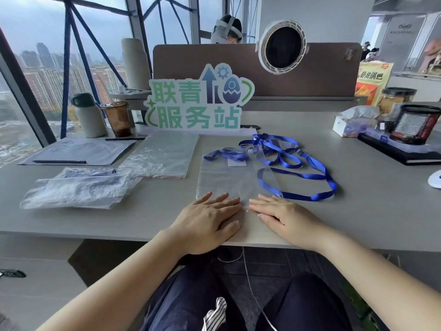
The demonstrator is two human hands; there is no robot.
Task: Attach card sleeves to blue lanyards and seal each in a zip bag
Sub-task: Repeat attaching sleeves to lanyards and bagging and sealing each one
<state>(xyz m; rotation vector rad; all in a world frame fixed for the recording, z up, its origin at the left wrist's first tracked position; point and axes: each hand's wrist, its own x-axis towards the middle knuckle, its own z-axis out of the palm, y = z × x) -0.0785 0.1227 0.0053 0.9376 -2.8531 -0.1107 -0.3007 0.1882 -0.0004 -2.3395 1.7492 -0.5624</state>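
Note:
A clear zip bag lies flat on the grey desk in front of me. Inside its far end sits a bunched blue lanyard with a card sleeve. My left hand and my right hand lie flat, fingers straight, pressing the bag's near edge side by side. A second blue lanyard sprawls loose to the right of the bag, partly over a clear card sleeve.
A stack of empty zip bags lies at the centre left. Filled bags sit at the near left. A sign, a bottle and a cup stand behind. A tissue box and mesh pen holder stand at the right.

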